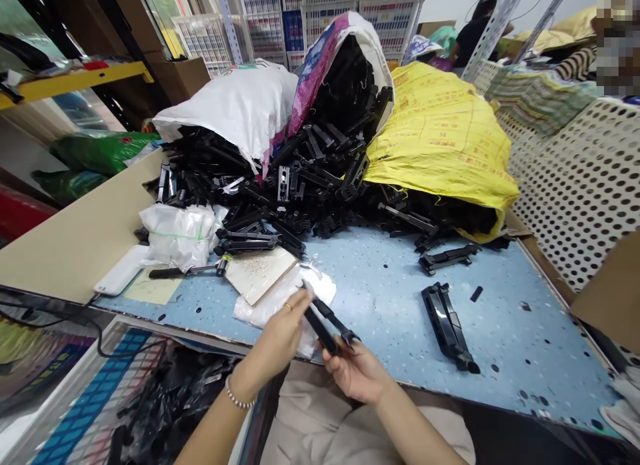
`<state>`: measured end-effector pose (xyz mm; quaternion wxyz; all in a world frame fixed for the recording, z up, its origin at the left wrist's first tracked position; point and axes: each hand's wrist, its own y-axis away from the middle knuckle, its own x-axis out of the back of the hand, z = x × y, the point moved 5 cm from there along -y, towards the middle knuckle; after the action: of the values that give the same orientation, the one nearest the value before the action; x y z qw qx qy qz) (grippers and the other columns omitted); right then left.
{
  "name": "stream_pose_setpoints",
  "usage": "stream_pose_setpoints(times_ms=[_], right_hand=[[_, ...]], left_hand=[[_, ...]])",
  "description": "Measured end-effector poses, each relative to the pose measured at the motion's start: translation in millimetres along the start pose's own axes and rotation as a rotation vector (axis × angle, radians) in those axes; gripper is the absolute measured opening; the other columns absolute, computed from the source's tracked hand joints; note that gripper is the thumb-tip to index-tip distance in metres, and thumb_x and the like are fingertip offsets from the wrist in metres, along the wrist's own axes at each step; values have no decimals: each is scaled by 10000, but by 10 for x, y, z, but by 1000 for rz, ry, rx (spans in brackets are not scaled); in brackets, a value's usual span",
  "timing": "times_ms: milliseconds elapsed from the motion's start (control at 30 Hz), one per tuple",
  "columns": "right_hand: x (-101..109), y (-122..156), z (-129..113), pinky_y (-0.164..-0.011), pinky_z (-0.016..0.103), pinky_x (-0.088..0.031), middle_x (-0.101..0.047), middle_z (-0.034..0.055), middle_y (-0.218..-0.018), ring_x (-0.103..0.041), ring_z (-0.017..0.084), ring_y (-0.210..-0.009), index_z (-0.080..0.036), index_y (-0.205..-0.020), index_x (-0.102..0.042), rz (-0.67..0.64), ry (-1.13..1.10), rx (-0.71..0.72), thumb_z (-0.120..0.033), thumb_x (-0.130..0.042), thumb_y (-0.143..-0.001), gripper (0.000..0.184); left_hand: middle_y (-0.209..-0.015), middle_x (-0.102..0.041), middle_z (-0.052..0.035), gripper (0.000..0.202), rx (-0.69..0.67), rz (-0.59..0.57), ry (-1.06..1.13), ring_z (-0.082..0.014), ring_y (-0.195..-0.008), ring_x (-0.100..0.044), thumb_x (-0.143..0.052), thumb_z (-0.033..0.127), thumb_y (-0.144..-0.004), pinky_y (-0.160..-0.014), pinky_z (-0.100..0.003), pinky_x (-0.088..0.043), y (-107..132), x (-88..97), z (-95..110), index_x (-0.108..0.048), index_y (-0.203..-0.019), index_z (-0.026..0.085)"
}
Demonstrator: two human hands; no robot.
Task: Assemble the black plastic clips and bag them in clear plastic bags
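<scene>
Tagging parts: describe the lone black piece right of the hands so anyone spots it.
On the blue table, before the heap of black parts, look right of the right hand holding a black strip. The long black piece lies there, angled toward the front edge, larger and glossier than the shorter piece behind it.

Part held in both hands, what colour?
Black: the plastic part, held by left hand and right hand. Head view shows it best.

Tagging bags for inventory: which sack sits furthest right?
The yellow sack with printed text; the white sack and the pink-patterned sack lie left of it.
</scene>
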<state>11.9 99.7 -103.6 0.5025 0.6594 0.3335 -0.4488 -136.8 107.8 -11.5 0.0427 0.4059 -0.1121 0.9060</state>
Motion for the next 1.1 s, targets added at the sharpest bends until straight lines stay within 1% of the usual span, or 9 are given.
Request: stream_pose_setpoints(times_ms=[233, 367, 467, 567, 633, 700, 767, 867, 1100], right_hand=[[-374, 97, -241, -496, 187, -459, -639, -13, -666, -575, 111, -569, -158, -847, -686, 372, 661, 458, -275, -694, -758, 148], [-703, 298, -104, -702, 259, -496, -675, -4, -775, -611, 155, -745, -177, -966, -693, 183, 876, 477, -209, -692, -733, 235], [-685, 601, -172, -795, 332, -507, -700, 46, -951, -636, 195, -863, -206, -1128, -658, 126, 1041, 379, -270, -671, -796, 338], [-390, 1112, -742, -852, 404, -505, -684, 89, -1085, -625, 249, -986, -247, -1173, -647, 524, 1407, 628, -311, -570, -878, 311], [-206, 1449, -1197, -914, 462, -476, -668, 107, -1122, -599, 274, -1050, -254, -1173, -648, 825, 1743, 834, -249, -467, -910, 320], [-56, 1618, -1554, -972, 511, -431, -617, 124, -1234, -519, 307, -1189, -238, -1167, -656, 970, 2115, 864, -108, -388, -870, 420], [54, 1647, -1788, -986, 516, -420, -541, 109, -1353, -447, 310, -1281, -244, -1146, -665, 924, 2450, 769, -20, -369, -802, 506], [110, 1660, -1954, -972, 498, -429, -482, 75, -1424, -420, 300, -1317, -258, -1079, -686, 770, 2713, 653, -1, -391, -769, 499], [169, 1670, -1893, -828, 398, -499, -696, 101, -1042, -638, 265, -979, -224, -1067, -671, 621, 2602, 388, -254, -505, -867, 262]], left_hand=[[-1423, -454, -112, 580, -81, -179, 115, -216, -1295, -464, -446, 110, -877, -1052, -335, -446, 203, -143, 587, -364, -1437, 235], [-1255, -602, -72, 422, 6, -208, 95, -235, -1166, -561, -500, 224, -889, -1028, -368, -455, 428, 14, 653, -545, -1303, 292], [-1197, -652, -3, 393, 221, -394, 113, -267, -1087, -611, -584, 288, -813, -957, -341, -494, 859, 170, 394, -629, -1184, 408], [-1132, -681, 17, 395, 475, -581, 42, -279, -1063, -625, -636, 235, -711, -904, -318, -509, 1287, 184, -99, -686, -1060, 415], [-1111, -676, -55, 347, 604, -607, -141, -293, -1055, -632, -568, 143, -714, -912, -356, -487, 1416, 108, -462, -714, -990, 295], [-1119, -651, -157, 313, 719, -597, -358, -324, -1014, -653, -479, 70, -735, -891, -411, -472, 1439, 1, -781, -707, -928, 164], [-1126, -632, -221, 315, 786, -589, -481, -338, -1001, -660, -438, 43, -753, -878, -423, -464, 1429, -99, -1009, -685, -941, 95], [-1074, -672, -168, 309, 778, -585, -467, -288, -1066, -640, -482, 43, -734, -910, -348, -447, 1496, -192, -1182, -681, -955, 129], [-902, -725, -26, 290, 945, -583, -333, -240, -1028, -662, -535, 17, -608, -908, -307, -445, 2020, -481, -1345, -684, -745, 225]])
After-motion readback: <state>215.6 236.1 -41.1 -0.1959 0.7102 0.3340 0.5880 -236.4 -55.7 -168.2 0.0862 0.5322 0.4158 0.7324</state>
